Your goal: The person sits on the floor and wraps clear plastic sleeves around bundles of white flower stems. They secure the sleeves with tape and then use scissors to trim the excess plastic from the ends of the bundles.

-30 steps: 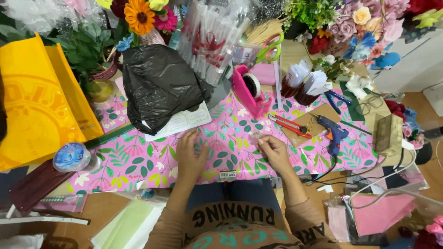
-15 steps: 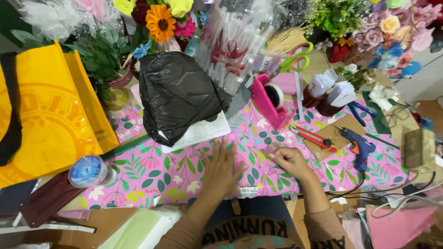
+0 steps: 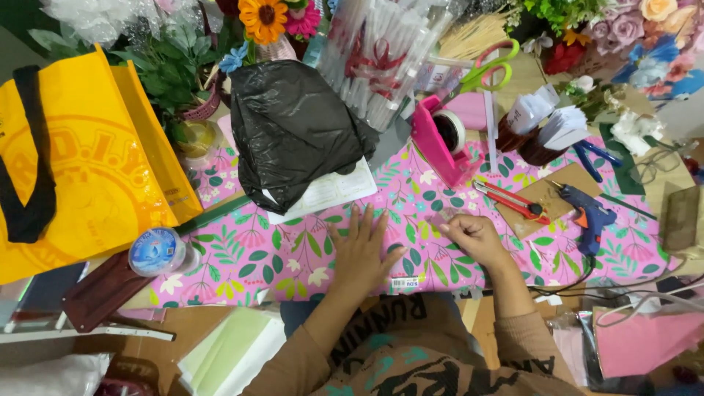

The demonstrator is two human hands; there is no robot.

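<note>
The left hand (image 3: pixel 363 249) lies flat, fingers spread, on the pink floral wrapping paper (image 3: pixel 293 257). The right hand (image 3: pixel 473 236) pinches a clear tape strip (image 3: pixel 442 217) just beyond that grip, near the pink tape dispenser (image 3: pixel 440 139).

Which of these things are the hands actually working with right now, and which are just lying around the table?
In use:
left hand flat on pink floral paper
right hand pinching a clear tape piece on the paper

Lying about:
pink tape dispenser
red cutter
blue glue gun
green scissors
black bag
yellow bag
</note>
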